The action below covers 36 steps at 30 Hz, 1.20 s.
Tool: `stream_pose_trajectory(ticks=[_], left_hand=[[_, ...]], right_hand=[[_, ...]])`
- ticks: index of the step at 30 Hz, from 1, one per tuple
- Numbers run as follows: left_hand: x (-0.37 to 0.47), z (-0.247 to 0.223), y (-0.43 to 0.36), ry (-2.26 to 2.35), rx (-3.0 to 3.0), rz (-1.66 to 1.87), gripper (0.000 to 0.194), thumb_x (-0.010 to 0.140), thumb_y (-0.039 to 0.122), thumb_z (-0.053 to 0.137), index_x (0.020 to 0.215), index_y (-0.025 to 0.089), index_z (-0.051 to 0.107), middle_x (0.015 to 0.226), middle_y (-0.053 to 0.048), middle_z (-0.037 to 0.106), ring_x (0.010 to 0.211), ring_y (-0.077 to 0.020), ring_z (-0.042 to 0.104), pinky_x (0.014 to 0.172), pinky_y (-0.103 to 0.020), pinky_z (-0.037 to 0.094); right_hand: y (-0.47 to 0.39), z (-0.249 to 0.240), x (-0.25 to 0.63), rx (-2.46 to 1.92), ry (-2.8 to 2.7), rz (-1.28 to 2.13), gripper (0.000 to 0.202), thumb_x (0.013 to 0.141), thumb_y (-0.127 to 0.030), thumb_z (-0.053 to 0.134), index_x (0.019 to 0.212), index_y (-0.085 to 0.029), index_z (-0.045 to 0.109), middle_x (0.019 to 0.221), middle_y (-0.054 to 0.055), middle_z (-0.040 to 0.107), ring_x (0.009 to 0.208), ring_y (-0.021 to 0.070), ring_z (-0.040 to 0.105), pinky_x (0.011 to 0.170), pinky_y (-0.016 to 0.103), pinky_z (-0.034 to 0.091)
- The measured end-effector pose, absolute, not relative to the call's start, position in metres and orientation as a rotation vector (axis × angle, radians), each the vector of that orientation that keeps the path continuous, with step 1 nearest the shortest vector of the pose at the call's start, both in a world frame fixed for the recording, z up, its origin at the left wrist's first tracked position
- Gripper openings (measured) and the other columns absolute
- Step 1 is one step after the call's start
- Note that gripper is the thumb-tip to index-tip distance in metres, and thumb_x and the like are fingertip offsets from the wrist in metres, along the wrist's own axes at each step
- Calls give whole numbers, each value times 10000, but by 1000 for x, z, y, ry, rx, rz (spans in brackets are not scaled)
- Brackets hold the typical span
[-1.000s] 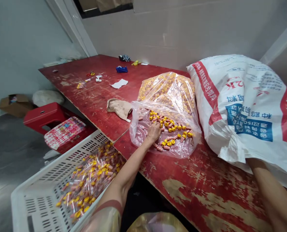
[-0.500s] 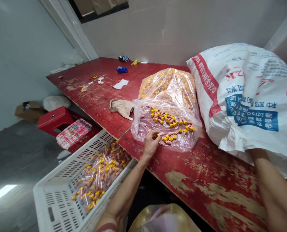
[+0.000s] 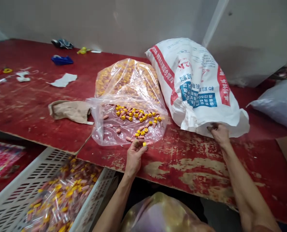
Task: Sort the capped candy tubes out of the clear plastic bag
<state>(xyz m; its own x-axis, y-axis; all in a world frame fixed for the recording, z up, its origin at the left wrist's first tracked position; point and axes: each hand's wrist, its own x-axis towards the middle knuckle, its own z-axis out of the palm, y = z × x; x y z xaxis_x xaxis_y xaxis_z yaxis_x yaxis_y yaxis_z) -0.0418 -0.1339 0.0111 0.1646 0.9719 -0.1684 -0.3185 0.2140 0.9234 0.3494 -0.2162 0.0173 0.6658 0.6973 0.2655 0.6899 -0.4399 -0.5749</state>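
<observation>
My left hand (image 3: pixel 133 159) pinches a small pink piece with a yellow cap (image 3: pixel 144 144) between thumb and fingers, just over the near edge of a clear plastic bag (image 3: pixel 102 137). Several like pieces (image 3: pixel 134 113) lie loose at the bag's mouth, and a great many more fill its far part. At the open mouth of a white woven sack (image 3: pixel 201 87) with red and blue print is my right hand (image 3: pixel 220 134). Its fingers are drawn together there, partly in shadow, and whatever they hold cannot be made out.
Below left, a white crate (image 3: pixel 18 187) holds clear-wrapped pink and yellow pieces. On the worn red table (image 3: pixel 124 161) lie a beige cloth (image 3: pixel 69 111), a white paper (image 3: pixel 63 80) and a blue tape dispenser (image 3: pixel 62 60). A pale plastic bag (image 3: pixel 276 100) sits at right.
My view has swung to the right. The left hand has drawn back from the loose pieces with one in its fingers. My right hand has come out of the sack to its mouth.
</observation>
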Motion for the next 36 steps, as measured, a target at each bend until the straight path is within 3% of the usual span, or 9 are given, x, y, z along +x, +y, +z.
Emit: stream_pose_trajectory(ticks=[4,10,13,17,22,27,32,34,36], left_hand=[[-13,16,-157,886,836,957,289,594,262,780,825,167,635,760,29,615,649,-75,569,643,-203,478],[20,18,-185,766,883,811,282,623,285,775,834,161,634,750,14,633,677,-98,583,665,-218,482],[18,17,-194,794,1001,817,207,684,304,731,828,163,682,816,-23,672,769,-143,621,759,-269,497],[8,14,-204,875,1198,893,223,803,295,606,962,195,726,938,-53,692,906,-173,628,870,-299,477],[-1,9,-211,941,1334,930,265,851,313,542,1019,209,719,866,-41,670,800,-152,613,776,-265,488],[-10,8,-201,946,1250,930,201,785,305,633,917,185,724,855,-45,666,812,-155,620,784,-264,487],[-61,17,-172,1110,1081,1171,161,721,277,680,842,171,681,816,-35,660,712,-145,626,721,-278,509],[-111,17,-159,1358,1117,1412,185,733,282,658,887,180,669,870,-35,652,724,-140,622,742,-284,510],[-173,8,-149,1698,1196,1579,189,742,282,619,895,181,669,926,-44,643,755,-145,618,771,-298,509]], right_hand=[[-266,12,290,-1919,-1107,208,458,860,-426,523,1243,-177,556,1154,97,607,1012,202,589,877,373,492],[-274,16,194,-1536,-1634,476,290,898,-278,508,1164,-204,596,1007,78,596,922,161,584,790,306,497],[-262,14,177,-1461,-1702,453,251,901,-244,497,1138,-193,564,1012,85,589,925,169,578,778,304,499],[-252,11,164,-1418,-1784,393,234,904,-236,495,1132,-196,529,995,80,589,915,175,572,771,311,494],[-255,-2,134,-1495,-1685,294,163,915,-218,461,1062,-193,527,940,72,574,858,166,566,748,307,496],[-249,-13,101,-1553,-1623,186,219,922,-206,415,1129,-204,487,1002,96,559,918,194,569,783,345,512],[-239,12,133,-1403,-1852,419,335,917,-273,417,1245,-288,483,1180,91,546,1095,218,541,896,380,492],[-239,18,182,-1655,-1612,235,286,905,-322,412,1147,-315,564,1140,91,584,1058,256,556,881,440,466],[-237,16,245,-2002,-1330,-97,357,866,-398,392,1095,-270,634,1032,168,614,998,323,561,794,492,439]])
